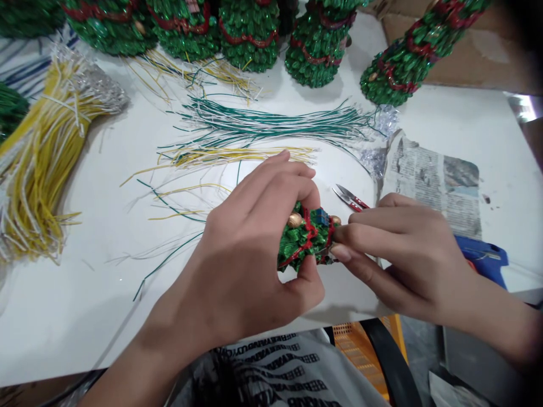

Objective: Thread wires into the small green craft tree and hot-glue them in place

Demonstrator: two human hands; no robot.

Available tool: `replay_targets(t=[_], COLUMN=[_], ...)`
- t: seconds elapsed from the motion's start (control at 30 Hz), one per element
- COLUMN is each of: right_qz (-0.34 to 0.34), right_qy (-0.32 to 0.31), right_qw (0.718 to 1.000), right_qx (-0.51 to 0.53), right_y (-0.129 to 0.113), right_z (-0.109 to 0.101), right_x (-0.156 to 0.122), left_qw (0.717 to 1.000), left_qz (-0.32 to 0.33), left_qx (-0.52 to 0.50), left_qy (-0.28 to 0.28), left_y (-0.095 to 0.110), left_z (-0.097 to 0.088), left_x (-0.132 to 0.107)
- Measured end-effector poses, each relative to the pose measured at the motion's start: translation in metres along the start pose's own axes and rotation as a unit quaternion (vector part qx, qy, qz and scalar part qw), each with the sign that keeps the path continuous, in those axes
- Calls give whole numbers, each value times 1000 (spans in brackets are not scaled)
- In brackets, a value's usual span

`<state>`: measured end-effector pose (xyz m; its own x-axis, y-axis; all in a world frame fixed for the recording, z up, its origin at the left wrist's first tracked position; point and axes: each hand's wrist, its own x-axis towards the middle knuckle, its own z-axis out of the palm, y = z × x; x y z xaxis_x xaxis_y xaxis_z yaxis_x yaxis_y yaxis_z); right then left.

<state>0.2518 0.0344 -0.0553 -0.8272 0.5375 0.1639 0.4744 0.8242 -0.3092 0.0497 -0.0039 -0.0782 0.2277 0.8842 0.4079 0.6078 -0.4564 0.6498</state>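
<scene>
Left hand: our left hand (250, 249) has its grip closed around a miniature Christmas tree (303, 237), thumb beneath and fingers curled over the top.
Right hand: our right hand (399, 254) meets the tree from the other side, its grip pinched shut with fingertips pressed on the tree's end. We cannot tell whether anything small sits between the fingertips.
Tree position: it is held just above the near edge of the white counter (85, 305), between the two hands. We see only a patch of it, green with red garland, a gold bead and a small blue piece; the rest is covered by the left fingers.
Snips: red-handled thread snips (350, 198) lie on the counter just behind the right hand, handles hidden by the knuckles.
Glue gun: a blue glue gun (483, 254) shows past the right wrist, mostly covered.
Newspaper: a newspaper sheet (436, 181) lies under it, print too small to read.
Wires: green-and-white wires (271, 121) and yellow wires (241, 155) lie beyond the hands; a thick yellow bundle (38, 147) runs off the left edge.
Far row: larger finished trees (250, 34) stand at the back, tops cut off by the frame.
</scene>
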Motion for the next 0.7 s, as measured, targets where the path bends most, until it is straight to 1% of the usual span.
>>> replay_targets(t=[0.1, 0.27, 0.4, 0.6, 0.7], right_qz=[-1, -1, 5, -4, -10], right_qy=[-6, -5, -5, -6, -4], right_qw=[1000, 999, 998, 999, 999], right_qx=[10, 34, 59, 50, 38], right_y=[0, 0, 1, 1, -2], right_z=[0, -1, -2, -5, -8], right_x=[0, -1, -3, -6, -8], left_qw=[1000, 999, 1000, 1000, 998], left_qz=[6, 34, 29, 18, 48], left_qx=[3, -6, -7, 4, 26], left_qy=[-6, 14, 9, 14, 36], left_y=[0, 1, 0, 2, 6], left_z=[-1, -1, 0, -1, -4], left_x=[0, 2, 2, -1, -2])
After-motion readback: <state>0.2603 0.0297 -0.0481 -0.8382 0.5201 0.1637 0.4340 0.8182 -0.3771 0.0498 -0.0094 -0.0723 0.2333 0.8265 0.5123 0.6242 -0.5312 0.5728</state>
